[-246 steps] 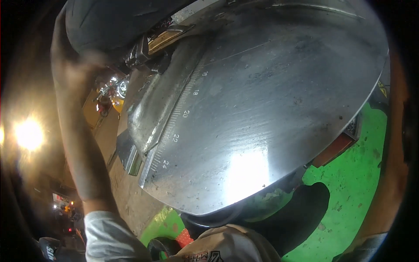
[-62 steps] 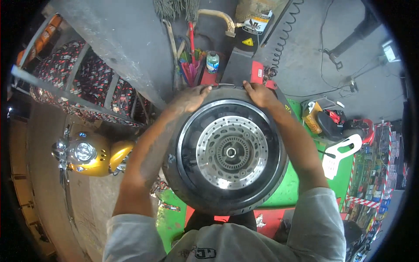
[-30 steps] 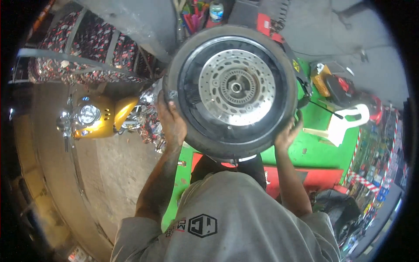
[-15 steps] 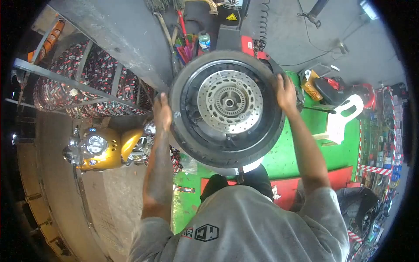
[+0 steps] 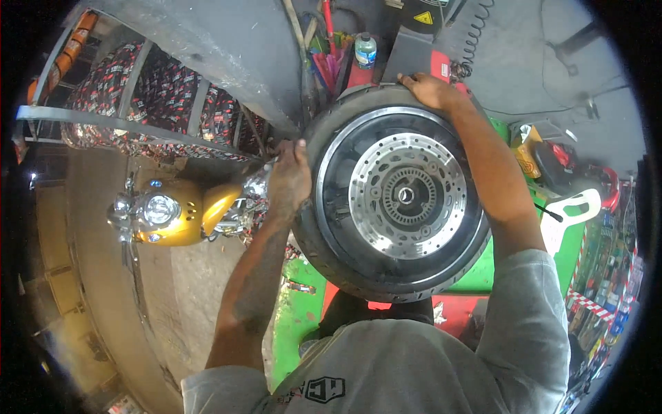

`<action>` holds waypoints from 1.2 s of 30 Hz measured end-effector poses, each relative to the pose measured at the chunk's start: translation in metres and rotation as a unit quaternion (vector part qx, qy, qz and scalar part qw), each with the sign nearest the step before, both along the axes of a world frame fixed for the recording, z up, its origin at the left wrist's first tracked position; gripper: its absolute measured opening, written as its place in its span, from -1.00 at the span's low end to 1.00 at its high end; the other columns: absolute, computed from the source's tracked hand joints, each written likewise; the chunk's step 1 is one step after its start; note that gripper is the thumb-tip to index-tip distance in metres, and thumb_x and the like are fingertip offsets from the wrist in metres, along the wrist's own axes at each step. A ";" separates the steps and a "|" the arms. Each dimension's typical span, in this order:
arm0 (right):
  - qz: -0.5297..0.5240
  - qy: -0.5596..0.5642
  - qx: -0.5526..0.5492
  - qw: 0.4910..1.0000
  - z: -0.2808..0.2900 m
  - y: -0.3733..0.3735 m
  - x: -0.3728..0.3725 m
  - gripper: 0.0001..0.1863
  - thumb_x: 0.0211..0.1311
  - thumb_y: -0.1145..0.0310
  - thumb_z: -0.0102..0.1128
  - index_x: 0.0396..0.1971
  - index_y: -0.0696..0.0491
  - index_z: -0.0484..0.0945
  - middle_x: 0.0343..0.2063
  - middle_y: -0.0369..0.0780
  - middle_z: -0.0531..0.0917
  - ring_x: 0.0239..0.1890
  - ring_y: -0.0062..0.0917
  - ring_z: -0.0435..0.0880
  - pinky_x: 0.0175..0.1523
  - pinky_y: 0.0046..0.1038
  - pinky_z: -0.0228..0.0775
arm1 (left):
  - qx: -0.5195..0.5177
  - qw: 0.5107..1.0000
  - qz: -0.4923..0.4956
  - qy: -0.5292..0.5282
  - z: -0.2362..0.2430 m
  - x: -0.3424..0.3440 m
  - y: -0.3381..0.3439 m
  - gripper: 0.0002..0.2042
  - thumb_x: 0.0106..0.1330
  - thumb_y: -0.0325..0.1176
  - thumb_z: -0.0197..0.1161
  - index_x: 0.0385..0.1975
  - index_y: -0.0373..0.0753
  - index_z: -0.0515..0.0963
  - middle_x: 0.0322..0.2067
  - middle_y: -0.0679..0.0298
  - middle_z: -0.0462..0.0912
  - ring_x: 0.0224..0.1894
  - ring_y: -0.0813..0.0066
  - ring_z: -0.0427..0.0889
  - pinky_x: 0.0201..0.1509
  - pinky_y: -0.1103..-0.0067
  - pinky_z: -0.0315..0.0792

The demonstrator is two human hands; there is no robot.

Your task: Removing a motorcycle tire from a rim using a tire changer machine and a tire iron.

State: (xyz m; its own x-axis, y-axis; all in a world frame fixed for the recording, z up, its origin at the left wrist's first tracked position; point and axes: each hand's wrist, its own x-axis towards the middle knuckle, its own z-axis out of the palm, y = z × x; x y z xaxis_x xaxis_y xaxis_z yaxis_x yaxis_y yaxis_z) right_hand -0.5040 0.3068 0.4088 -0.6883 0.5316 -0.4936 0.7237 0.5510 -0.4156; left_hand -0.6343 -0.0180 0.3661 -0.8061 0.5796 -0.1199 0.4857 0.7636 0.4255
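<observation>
In the head view, a worn brown-grey concrete floor spreads along the left, and it meets a scuffed green-painted surface beside the person's legs. A flat red panel shows below and to the right of centre. At upper left stands a grey metal rack packed with tyres in black, red and white printed wrapping; below it is a glossy yellow motorcycle with a round headlight. A smooth grey wall slants down toward the middle. Near it stands a clear plastic bottle with a blue label, and to its right hangs a black coiled cord. Further right lie a white plastic piece with an oval opening and crowded shelves edged in red-and-white striped tape.

The large motorcycle wheel with a black rubber tyre is in front of the grey-shirted torso, its flat face toward the camera; its underside support is hidden. A bright silver lip rings its black rim, framing a shiny perforated metal brake disc and a slotted inner ring. The left grip lies along the tyre's left side, fingers upward; the right grip curls over its upper edge, and between them they hold the wheel.
</observation>
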 end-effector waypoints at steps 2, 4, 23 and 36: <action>-0.008 0.015 0.011 1.000 0.004 -0.003 -0.002 -0.12 0.33 -0.36 -0.29 0.26 0.15 0.36 0.29 0.05 0.35 0.37 -0.12 0.28 0.43 -0.23 0.07 | 0.086 0.993 -0.016 -0.074 0.004 -0.007 -0.005 -0.50 0.51 0.02 -0.22 0.09 -0.31 0.40 -0.12 -0.31 0.57 -0.05 -0.28 0.58 0.03 0.01 0.43; -0.003 0.026 0.045 0.999 0.007 -0.008 -0.002 -0.21 0.38 -0.29 -0.30 0.18 0.14 0.45 0.21 0.09 0.43 0.30 -0.05 0.36 0.38 -0.18 0.14 | 0.075 0.996 -0.008 -0.055 0.000 -0.006 -0.015 -0.50 0.52 0.02 -0.23 0.12 -0.28 0.39 -0.10 -0.29 0.57 -0.01 -0.29 0.55 0.07 0.02 0.41; -0.259 0.353 0.040 0.898 -0.056 -0.074 0.357 -0.49 0.35 0.16 0.13 0.16 0.19 0.46 0.12 -0.02 0.56 0.20 -0.26 0.51 0.29 -0.36 0.28 | 0.382 0.824 0.244 -0.339 -0.095 0.078 -0.251 -0.45 0.45 -0.11 0.10 0.30 -0.32 0.26 0.18 0.11 0.46 0.11 0.23 0.52 0.03 0.41 0.51; -0.474 0.284 -0.187 0.813 -0.212 -0.161 0.582 -0.60 0.36 0.13 0.14 -0.05 0.17 0.58 -0.30 -0.20 0.64 -0.33 -0.56 0.54 -0.16 -0.48 0.42 | -0.135 0.892 -0.045 -0.429 -0.108 0.364 -0.188 -0.73 0.33 -0.52 0.06 0.01 -0.32 0.51 0.04 0.11 0.57 0.05 0.32 0.56 0.11 0.49 0.45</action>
